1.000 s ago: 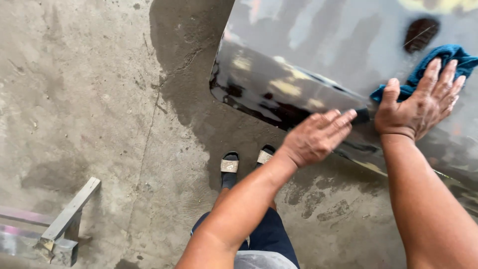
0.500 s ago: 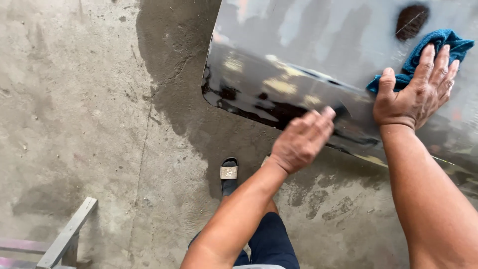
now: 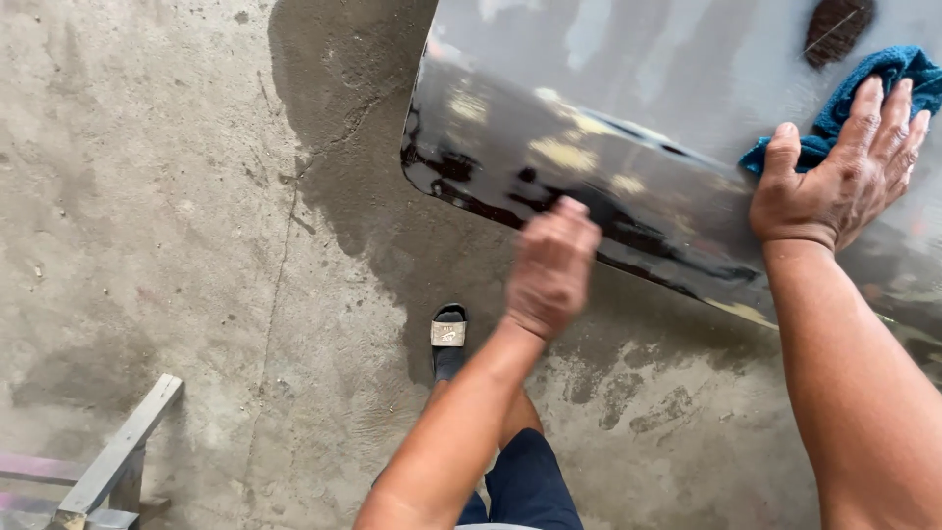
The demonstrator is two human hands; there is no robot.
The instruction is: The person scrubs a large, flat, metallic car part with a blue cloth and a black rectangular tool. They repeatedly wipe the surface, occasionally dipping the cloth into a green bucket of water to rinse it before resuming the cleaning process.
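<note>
Glossy dark car panel (image 3: 628, 147), large and curved, fills the upper right of the head view and hangs over the concrete floor (image 3: 147, 196), its rounded lower corner toward the middle of the floor. Its surface mirrors pale and yellow patches, and a dark oval smudge sits near its top edge. Below the panel's lower edge the floor is darkened in a broad damp-looking patch, while the left part of the floor is dry, grey and cracked.

Next in size, the person's two bare forearms reach up from the bottom edge. The right hand (image 3: 834, 182) lies flat with fingers spread, pressing a blue cloth (image 3: 863, 88) against the panel, so the palm appears to bear down on the cloth. The left hand (image 3: 549, 270) is blurred at the panel's lower edge, fingers curled in; whether it grips the edge or only touches it cannot be told, though it appears placed to steady the panel.

A grey metal frame (image 3: 118, 456) stands at the floor's lower left corner. Smallest, a sandalled foot (image 3: 449, 334) rests on the damp floor just under the left wrist.
</note>
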